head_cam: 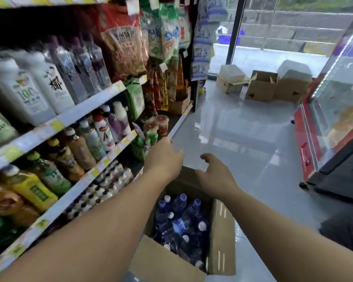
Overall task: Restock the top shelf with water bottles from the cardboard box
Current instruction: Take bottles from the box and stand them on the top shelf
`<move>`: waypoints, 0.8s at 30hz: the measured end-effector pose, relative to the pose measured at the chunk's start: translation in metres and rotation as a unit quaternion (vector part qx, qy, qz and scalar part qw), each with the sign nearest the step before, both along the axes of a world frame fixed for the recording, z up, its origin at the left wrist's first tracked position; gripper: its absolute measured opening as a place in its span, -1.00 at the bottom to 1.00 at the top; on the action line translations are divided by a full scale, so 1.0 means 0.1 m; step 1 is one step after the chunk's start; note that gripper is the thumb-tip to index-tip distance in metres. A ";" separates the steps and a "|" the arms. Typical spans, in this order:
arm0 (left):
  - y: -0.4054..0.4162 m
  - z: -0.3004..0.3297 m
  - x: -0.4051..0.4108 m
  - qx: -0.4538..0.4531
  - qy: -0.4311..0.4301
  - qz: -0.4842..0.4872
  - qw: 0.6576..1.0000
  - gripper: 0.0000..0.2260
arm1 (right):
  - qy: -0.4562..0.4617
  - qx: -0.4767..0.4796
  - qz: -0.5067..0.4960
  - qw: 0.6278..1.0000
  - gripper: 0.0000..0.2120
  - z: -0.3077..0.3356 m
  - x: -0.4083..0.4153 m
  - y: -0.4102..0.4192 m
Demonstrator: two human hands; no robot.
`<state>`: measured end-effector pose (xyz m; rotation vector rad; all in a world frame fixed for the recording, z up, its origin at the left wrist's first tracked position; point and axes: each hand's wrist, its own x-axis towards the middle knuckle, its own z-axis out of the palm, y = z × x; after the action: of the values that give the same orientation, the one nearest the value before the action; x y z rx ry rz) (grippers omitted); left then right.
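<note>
**Both hands over the open box, nothing held**

Shop aisle, glossy grey floor, drinks shelving running along the left-hand side. An open box sits on the floor against the shelving base.

Bottles: packed in the box, mostly caps up, long axes roughly vertical, one or two leaning. They lie below and nearer the person than both hands, under the forearms.

Left hand: arm extended, back of hand up, fingers loosely bent, gripping nothing. It is beyond the box's far edge, close to the lower shelf lip.

Right hand: arm extended, thumb spread, fingers relaxed, gripping nothing. Over the far flap; contact with it cannot be told.

Judgement: right hand is nearer the bottles. Either hand must draw back and drop to reach a cap. Top shelf is well above both hands, largely out of frame.
</note>
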<state>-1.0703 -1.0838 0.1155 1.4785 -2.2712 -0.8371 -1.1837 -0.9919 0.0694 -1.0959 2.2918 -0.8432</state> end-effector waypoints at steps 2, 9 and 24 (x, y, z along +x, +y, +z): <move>-0.03 -0.49 -0.04 0.010 -0.007 0.006 1.000 -0.68 | -0.004 0.012 -0.001 1.000 -0.49 -0.44 -0.05 0.01; -0.18 -1.74 -0.30 0.041 -0.012 -0.004 0.999 -0.52 | 0.002 0.034 -0.008 0.999 -0.45 -1.59 -0.19 -0.09; -0.20 -3.29 -0.33 0.146 -0.301 -0.130 0.933 -0.69 | 0.248 0.302 0.225 0.893 -0.80 -2.48 -0.13 -0.21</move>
<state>-1.1030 -1.1038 -0.2131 1.7786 -2.9474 -0.9216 -1.1967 -1.0125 -0.1782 -1.5461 2.2608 0.3611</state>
